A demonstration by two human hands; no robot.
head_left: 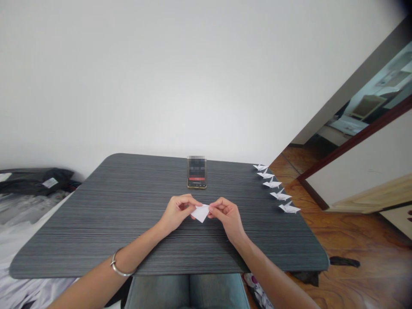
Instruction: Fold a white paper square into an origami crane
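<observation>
A small folded piece of white paper [201,213] is held between both hands, just above the dark table near its middle. My left hand [179,211] pinches its left corner between thumb and fingers. On the opposite corner, my right hand [228,216] has the same kind of pinch. The paper's lower edge comes to a point toward me, and its two side corners are partly hidden by my fingertips. Several white folded paper cranes [272,183] stand in a row along the table's right edge.
A phone [197,172] with a partly blurred screen lies beyond my hands on the dark wood-grain table [122,206]. Behind the table rises a white wall [193,77]. Dark bagged clothing [38,180] lies at the left, and a wooden floor [357,244] shows at the right.
</observation>
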